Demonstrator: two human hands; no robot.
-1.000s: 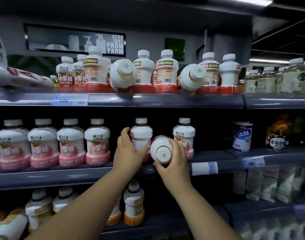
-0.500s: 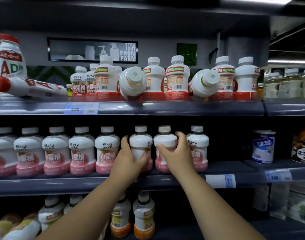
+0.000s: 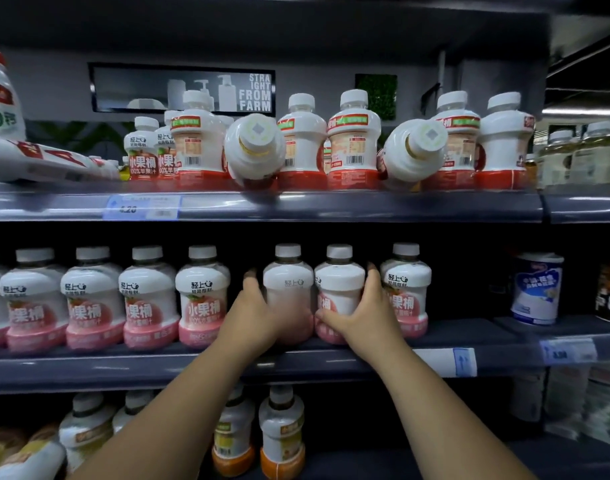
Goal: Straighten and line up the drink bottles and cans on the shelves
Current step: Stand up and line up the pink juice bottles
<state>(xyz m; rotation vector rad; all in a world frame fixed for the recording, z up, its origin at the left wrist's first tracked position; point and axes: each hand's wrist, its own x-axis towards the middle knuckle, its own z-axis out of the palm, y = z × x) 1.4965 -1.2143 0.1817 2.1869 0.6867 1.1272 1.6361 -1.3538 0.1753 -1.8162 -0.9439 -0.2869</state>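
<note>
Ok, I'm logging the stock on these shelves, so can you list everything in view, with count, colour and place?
pink bottles: about eight, white with pink bases, middle shelf row.
red bottles: at least seven upright, white with red bases, top shelf.
tipped bottles: two, white, top shelf, caps facing the camera.
lying bottle: one, red and white, top shelf left.
pale bottles: several, yellowish, top shelf far right.
can: one, blue and white, middle shelf right.
orange bottles: two clear, white with orange bases, bottom shelf.
price tags: three, pale, on shelf edges.
left hand, right hand: two, bare, each grips one pink bottle.
</note>
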